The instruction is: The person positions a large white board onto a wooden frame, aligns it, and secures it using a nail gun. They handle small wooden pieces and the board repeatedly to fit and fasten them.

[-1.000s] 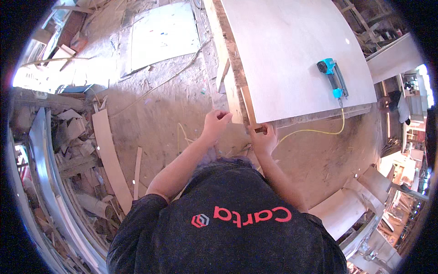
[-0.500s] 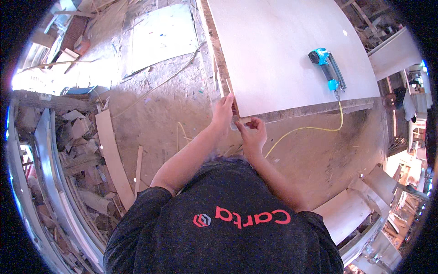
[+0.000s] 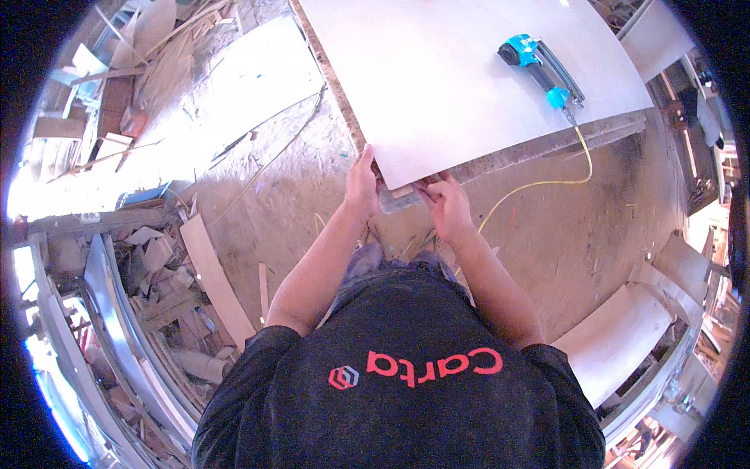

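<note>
Both hands at the board's near corner

Left hand (image 3: 362,181) flat against board (image 3: 469,70) edge, fingers extended along it. Right hand (image 3: 447,205) curled, pinching the corner from below. Nail gun (image 3: 539,66) lying on the board, well apart from both

A single head-worn fisheye camera looks almost straight down over the wearer's black-shirted shoulders, which fill the lower middle of the view. Both forearms rise from there to the near corner of a pale worktop (image 3: 469,70), where the left hand (image 3: 362,181) and right hand (image 3: 448,205) sit close to the lens, near the centre. The worktop runs away toward the upper right, its straight edges bowed by the lens. The dusty floor (image 3: 297,211) lies well below, spreading left and right of the near corner, with offcuts piled along the left rim. A dark circular border rings the picture. No second view is given to compare.
</note>
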The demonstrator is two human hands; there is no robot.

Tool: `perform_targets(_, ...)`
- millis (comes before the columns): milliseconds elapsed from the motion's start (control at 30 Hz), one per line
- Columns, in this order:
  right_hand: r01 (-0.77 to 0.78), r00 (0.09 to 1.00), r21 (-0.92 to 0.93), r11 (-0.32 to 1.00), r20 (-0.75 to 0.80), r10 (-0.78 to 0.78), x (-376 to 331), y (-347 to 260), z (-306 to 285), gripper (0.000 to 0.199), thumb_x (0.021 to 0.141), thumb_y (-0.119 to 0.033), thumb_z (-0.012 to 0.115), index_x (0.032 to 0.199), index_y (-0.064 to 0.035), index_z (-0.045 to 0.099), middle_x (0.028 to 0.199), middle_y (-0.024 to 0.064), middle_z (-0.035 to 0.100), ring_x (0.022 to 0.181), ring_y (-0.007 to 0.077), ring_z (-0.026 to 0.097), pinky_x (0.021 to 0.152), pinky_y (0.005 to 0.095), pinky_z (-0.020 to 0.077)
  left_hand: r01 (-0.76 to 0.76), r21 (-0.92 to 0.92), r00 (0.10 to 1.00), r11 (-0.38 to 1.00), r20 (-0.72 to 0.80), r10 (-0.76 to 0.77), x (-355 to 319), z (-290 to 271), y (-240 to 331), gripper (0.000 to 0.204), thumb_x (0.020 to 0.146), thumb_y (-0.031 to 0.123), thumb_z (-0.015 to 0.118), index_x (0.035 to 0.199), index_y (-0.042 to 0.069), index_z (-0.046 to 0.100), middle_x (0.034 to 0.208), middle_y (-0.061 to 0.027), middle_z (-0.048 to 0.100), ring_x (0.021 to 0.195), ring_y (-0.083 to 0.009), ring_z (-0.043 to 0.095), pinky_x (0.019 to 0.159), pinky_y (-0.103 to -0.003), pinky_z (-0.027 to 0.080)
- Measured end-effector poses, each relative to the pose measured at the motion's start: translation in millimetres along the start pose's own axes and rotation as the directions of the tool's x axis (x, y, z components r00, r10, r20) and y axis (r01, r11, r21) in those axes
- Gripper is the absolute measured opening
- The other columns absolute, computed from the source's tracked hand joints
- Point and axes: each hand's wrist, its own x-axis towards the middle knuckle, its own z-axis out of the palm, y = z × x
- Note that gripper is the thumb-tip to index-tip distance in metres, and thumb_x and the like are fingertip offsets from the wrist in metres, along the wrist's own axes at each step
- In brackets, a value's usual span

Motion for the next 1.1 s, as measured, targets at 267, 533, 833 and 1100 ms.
perform_targets(267, -0.159, 0.985, 0.220, 0.962, 0.097, 0.140, 16, 0, 8, 0.047, 0.085, -0.019, 0.062, 0.127, -0.0038, 0.049, 0.119, 0.0092, 0.055, 0.110, 0.0256, 0.054, 0.100, 0.0449, 0.0436, -0.010, 0.003, 1.000, 1.000, -0.024, 0.010, -2, 8, 3, 0.041, 0.105, 0.035, 0.043, 0.124, 0.001, 0.058, 0.118, -0.0092, 0.066, 0.105, -0.0220, 0.064, 0.092, -0.037, 0.051)
perform_targets(533, -0.158, 0.986, 0.206, 0.966, -0.024, 0.166, 10, -17, 37, 0.053, 0.083, -0.027, 0.070, 0.127, -0.0061, 0.049, 0.123, 0.0092, 0.053, 0.114, 0.0261, 0.051, 0.099, 0.0447, 0.0402, 0.014, 0.036, 1.000, 0.999, -0.020, -0.013, -5, 8, 7, 0.041, 0.106, 0.033, 0.041, 0.125, 0.000, 0.057, 0.117, -0.0101, 0.065, 0.103, -0.0208, 0.064, 0.090, -0.037, 0.052)
perform_targets(833, -0.198, 0.977, 0.315, 0.928, -0.013, 0.213, 30, -12, 25, 0.047, 0.073, -0.012, 0.060, 0.119, -0.0033, 0.053, 0.117, 0.0112, 0.055, 0.112, 0.0272, 0.052, 0.101, 0.0465, 0.0406, -0.011, -0.049, 1.000, 0.999, 0.010, 0.011, -7, 14, 6, 0.044, 0.106, 0.036, 0.041, 0.128, 0.000, 0.055, 0.120, -0.0113, 0.064, 0.107, -0.0228, 0.063, 0.091, -0.037, 0.051)
perform_targets(1100, -0.187, 0.982, 0.257, 0.948, 0.031, 0.185, 25, -14, 26, 0.039, 0.071, -0.008, 0.054, 0.110, -0.0022, 0.054, 0.111, 0.0100, 0.057, 0.105, 0.0279, 0.054, 0.102, 0.0443, 0.0411, 0.056, -0.069, 0.996, 0.996, 0.076, -0.050, -2, 0, 5, 0.043, 0.106, 0.036, 0.041, 0.128, 0.002, 0.054, 0.123, -0.0116, 0.064, 0.112, -0.0248, 0.062, 0.096, -0.040, 0.050)
